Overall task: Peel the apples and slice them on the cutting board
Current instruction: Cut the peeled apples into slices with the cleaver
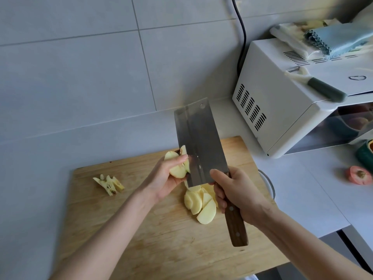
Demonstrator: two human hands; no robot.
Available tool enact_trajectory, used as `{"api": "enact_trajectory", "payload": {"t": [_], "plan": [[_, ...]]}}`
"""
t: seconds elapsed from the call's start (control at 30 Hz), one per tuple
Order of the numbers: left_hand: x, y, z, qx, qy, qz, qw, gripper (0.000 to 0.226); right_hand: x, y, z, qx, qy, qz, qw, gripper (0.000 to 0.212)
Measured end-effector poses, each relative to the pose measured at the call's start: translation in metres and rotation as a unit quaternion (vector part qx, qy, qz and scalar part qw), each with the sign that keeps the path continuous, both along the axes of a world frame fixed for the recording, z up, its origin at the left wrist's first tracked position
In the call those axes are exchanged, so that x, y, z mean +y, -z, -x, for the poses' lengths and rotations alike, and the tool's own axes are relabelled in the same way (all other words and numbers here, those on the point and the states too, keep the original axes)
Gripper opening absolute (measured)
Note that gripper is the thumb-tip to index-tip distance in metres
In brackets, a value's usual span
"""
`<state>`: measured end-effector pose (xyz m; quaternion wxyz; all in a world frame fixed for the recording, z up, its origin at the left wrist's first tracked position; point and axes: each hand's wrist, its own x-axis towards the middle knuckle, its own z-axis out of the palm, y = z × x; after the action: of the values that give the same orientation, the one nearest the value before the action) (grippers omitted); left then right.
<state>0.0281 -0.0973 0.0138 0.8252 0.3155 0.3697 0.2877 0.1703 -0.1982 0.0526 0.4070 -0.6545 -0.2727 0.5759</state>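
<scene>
My left hand (164, 179) grips a peeled apple half (177, 164) above the wooden cutting board (125, 219), cut face up with the core showing. My right hand (234, 194) holds a cleaver (199, 144) by its wooden handle, the blade edge set against the apple half's core. A pile of pale apple slices (201, 203) lies on the board below the blade, partly hidden by my right hand. A cut-out core piece (110, 183) lies at the board's left.
A white microwave (282, 110) stands at the right with a green-handled peeler (321, 87) and a blue cloth (341, 39) on top. A red apple end piece (359, 175) lies on the counter at the right. A black cable (241, 37) runs down the tiled wall.
</scene>
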Motion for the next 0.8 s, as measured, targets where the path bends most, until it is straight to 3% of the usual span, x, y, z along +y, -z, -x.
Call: {"api": "enact_trajectory", "payload": {"t": [0.47,0.67,0.8], "plan": [[0.0,0.006,0.005,-0.055,-0.029,0.006,0.998,0.025,0.009,-0.016,-0.005,-0.008,-0.046,0.014,0.999,0.02],[-0.001,0.007,0.004,-0.123,-0.051,0.053,0.99,0.023,0.011,-0.019,-0.009,0.054,-0.034,0.03,0.997,0.022],[0.002,0.011,0.004,-0.105,-0.052,0.052,0.992,0.026,0.012,-0.017,-0.009,0.077,-0.025,0.027,0.996,0.022]]}}
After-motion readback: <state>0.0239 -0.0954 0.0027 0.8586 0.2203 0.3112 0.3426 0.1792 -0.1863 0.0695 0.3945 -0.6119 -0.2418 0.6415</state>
